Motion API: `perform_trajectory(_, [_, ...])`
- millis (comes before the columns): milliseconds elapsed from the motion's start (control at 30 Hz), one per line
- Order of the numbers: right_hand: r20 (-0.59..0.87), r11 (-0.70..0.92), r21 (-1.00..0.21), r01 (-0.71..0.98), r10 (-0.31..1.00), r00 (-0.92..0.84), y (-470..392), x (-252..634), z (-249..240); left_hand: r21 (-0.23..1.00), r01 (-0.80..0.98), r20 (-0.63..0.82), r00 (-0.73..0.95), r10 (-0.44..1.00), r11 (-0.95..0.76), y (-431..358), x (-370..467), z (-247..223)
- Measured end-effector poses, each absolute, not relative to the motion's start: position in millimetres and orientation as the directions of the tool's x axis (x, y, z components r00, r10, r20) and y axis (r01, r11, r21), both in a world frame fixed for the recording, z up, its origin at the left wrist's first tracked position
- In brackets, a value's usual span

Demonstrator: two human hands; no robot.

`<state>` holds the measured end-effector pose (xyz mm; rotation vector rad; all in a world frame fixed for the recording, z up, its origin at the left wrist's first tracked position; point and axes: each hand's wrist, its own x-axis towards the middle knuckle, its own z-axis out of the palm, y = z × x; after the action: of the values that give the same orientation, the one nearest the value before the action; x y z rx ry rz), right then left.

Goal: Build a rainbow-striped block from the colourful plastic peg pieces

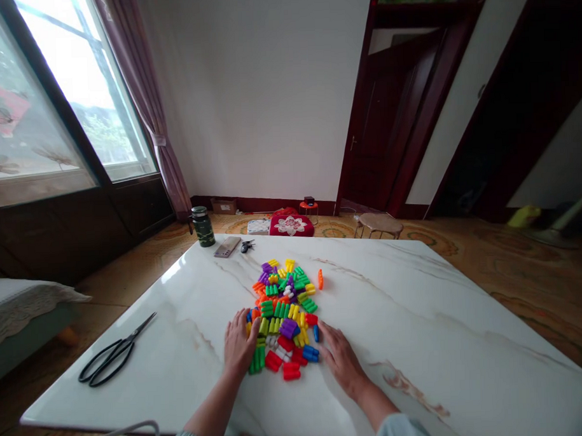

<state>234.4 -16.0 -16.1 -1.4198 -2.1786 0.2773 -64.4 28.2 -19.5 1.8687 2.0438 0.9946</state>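
Observation:
A heap of coloured plastic building blocks [277, 309] lies on the white marbled table, in green, yellow, purple, orange, red, blue and white. My left hand [240, 344] rests along the heap's left side, fingers stretched forward and touching the blocks there. On the opposite side, my right hand [341, 356] lies with its fingers extended beside a blue block [311, 353] and a red block [312, 319]. Neither hand grips a block that I can see. A single orange block [320, 279] stands apart, right of the heap's far part.
Black-handled scissors [115, 355] lie on the table [418, 315] at the left. Toward its far left corner are a dark patterned flask [203, 227], a phone [228, 247] and keys [247, 246]. A round stool [379, 224] stands beyond the far edge.

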Motion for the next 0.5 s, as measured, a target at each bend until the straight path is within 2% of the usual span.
perform_trajectory(133, [0.133, 0.446, -0.232, 0.864, 0.895, -0.426, -33.9, 261.5, -14.0, 0.636, 0.771, 0.294, -0.201, 0.935, -0.035, 29.0, -67.3, -22.9])
perform_trajectory(233, [0.056, 0.403, -0.142, 0.904, 0.915, -0.399, -43.6, 262.3, -12.5, 0.661, 0.750, 0.295, -0.211, 0.932, -0.039, 29.2, -68.0, -23.5])
perform_trajectory(367, [0.052, 0.360, -0.086, 0.929, 0.933, -0.356, -48.1, 252.5, -12.0, 0.674, 0.737, 0.319, -0.227, 0.920, -0.052, 27.5, -67.9, -21.3])
perform_trajectory(500, [0.099, 0.379, -0.096, 0.920, 0.924, -0.370, -47.2, 251.1, -14.9, 0.686, 0.726, 0.320, -0.239, 0.917, -0.050, 25.6, -68.2, -19.1])
